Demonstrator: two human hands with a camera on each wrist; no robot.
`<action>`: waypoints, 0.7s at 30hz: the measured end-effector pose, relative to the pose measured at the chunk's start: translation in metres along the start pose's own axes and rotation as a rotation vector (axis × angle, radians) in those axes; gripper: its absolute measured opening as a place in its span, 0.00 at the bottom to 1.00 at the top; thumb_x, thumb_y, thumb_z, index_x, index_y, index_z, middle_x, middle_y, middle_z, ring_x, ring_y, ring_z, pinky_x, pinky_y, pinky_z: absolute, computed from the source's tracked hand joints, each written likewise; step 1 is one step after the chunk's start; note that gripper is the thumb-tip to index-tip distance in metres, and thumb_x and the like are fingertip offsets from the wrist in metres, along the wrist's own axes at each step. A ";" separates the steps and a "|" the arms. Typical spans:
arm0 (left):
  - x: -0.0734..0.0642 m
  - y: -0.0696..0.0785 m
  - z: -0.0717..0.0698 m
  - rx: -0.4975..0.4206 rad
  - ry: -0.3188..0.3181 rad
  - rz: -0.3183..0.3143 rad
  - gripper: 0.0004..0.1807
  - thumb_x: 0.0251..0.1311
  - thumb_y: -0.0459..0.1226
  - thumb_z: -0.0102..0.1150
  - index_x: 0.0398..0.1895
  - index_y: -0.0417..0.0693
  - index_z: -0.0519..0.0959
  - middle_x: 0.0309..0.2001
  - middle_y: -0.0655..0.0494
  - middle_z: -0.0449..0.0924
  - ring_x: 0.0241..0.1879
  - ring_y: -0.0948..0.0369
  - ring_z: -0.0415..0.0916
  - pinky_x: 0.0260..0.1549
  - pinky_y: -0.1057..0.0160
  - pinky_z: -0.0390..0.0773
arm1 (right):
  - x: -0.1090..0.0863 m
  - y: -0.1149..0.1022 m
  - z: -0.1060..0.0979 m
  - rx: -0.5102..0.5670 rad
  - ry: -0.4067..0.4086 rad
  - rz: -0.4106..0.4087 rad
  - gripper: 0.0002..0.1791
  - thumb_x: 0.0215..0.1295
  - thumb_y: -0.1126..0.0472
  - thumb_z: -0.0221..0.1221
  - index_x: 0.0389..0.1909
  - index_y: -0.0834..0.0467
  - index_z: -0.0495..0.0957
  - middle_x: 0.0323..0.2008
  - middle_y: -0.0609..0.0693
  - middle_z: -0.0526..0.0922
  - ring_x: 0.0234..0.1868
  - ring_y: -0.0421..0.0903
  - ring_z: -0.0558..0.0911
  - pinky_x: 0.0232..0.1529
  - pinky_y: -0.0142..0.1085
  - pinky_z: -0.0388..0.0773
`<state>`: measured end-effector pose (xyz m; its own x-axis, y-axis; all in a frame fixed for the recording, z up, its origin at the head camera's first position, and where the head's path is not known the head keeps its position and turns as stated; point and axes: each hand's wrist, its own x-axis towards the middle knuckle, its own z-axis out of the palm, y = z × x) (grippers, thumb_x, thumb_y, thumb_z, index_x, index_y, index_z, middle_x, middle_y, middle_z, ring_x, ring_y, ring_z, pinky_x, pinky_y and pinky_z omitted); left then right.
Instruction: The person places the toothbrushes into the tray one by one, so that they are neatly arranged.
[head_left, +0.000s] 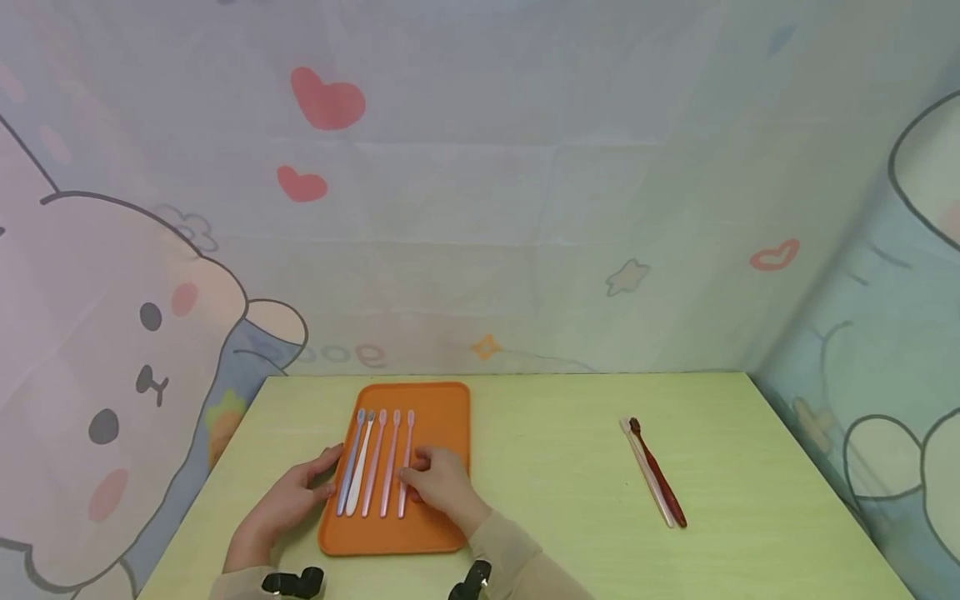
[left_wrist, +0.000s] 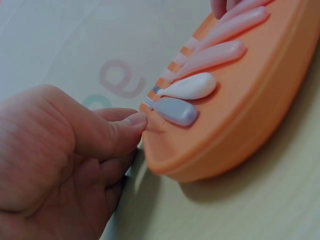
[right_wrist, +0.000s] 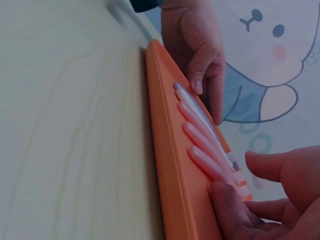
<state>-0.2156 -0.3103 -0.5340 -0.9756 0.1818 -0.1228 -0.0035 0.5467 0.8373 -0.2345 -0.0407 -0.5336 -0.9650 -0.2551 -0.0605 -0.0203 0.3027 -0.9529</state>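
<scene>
On an orange tray (head_left: pixel 442 408), a bluish-purple toothbrush (head_left: pixel 350 467), a white toothbrush (head_left: pixel 361 467) and three pink ones lie side by side, heads pointing away. My left hand (head_left: pixel 288 496) pinches the tray's left rim, thumb on top, beside the bluish-purple toothbrush (left_wrist: pixel 175 111). Over the tray's right half, my right hand (head_left: pixel 446 483) touches the rightmost pink toothbrush (head_left: pixel 406 467) with the thumb. In the right wrist view a gap shows between the thumb and index finger of this right hand (right_wrist: pixel 280 195).
To the right on the pale wooden table (head_left: pixel 555 467) lie a light pink toothbrush (head_left: pixel 647 475) and a dark red toothbrush (head_left: pixel 660 475), close together. A patterned cloth (head_left: pixel 480 200) with cartoon prints hangs behind the table and at its sides.
</scene>
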 end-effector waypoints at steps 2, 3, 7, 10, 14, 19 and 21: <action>0.000 0.000 -0.001 0.003 -0.005 0.007 0.37 0.71 0.26 0.59 0.82 0.34 0.61 0.81 0.33 0.55 0.82 0.34 0.46 0.78 0.34 0.48 | 0.000 0.000 -0.001 -0.003 -0.010 0.004 0.32 0.71 0.59 0.70 0.68 0.73 0.76 0.40 0.50 0.85 0.29 0.41 0.86 0.31 0.34 0.87; -0.001 0.000 -0.001 0.003 -0.007 0.012 0.37 0.72 0.26 0.59 0.82 0.34 0.60 0.81 0.32 0.55 0.82 0.34 0.46 0.78 0.34 0.48 | -0.001 -0.001 -0.002 -0.007 -0.015 0.004 0.32 0.71 0.59 0.70 0.68 0.73 0.76 0.41 0.50 0.85 0.30 0.41 0.86 0.32 0.34 0.87; 0.000 0.000 -0.002 -0.006 -0.014 0.029 0.37 0.72 0.26 0.59 0.82 0.32 0.60 0.81 0.31 0.55 0.81 0.32 0.46 0.77 0.33 0.48 | -0.002 -0.001 -0.006 -0.032 -0.028 -0.006 0.33 0.71 0.57 0.70 0.69 0.72 0.76 0.47 0.52 0.86 0.38 0.41 0.86 0.40 0.36 0.87; 0.000 0.000 -0.002 -0.010 -0.010 0.026 0.37 0.72 0.26 0.59 0.82 0.32 0.60 0.81 0.31 0.55 0.81 0.33 0.46 0.77 0.33 0.48 | -0.005 -0.002 -0.010 -0.059 -0.032 -0.026 0.32 0.71 0.55 0.69 0.69 0.70 0.77 0.50 0.51 0.86 0.47 0.43 0.85 0.49 0.39 0.86; 0.001 0.000 -0.002 -0.005 -0.007 0.020 0.37 0.72 0.26 0.59 0.82 0.33 0.60 0.81 0.30 0.54 0.81 0.33 0.46 0.77 0.33 0.49 | -0.009 -0.004 -0.019 -0.040 -0.044 -0.054 0.30 0.73 0.56 0.68 0.69 0.68 0.78 0.49 0.49 0.86 0.51 0.46 0.85 0.50 0.41 0.86; 0.002 0.000 -0.002 -0.017 -0.011 0.017 0.37 0.72 0.26 0.59 0.82 0.33 0.60 0.81 0.31 0.54 0.81 0.33 0.45 0.77 0.33 0.48 | -0.014 -0.005 -0.032 0.035 -0.057 -0.086 0.25 0.74 0.59 0.66 0.67 0.67 0.80 0.48 0.51 0.86 0.47 0.47 0.87 0.43 0.41 0.88; 0.002 0.000 -0.003 -0.019 -0.014 0.017 0.37 0.72 0.26 0.59 0.82 0.33 0.60 0.81 0.31 0.54 0.82 0.33 0.45 0.78 0.34 0.48 | -0.016 -0.005 -0.038 0.065 -0.058 -0.095 0.24 0.75 0.60 0.65 0.67 0.67 0.80 0.49 0.51 0.86 0.46 0.48 0.87 0.43 0.42 0.89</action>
<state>-0.2177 -0.3124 -0.5328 -0.9723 0.2028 -0.1159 0.0088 0.5277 0.8494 -0.2290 -0.0034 -0.5168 -0.9427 -0.3332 0.0154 -0.0919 0.2151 -0.9723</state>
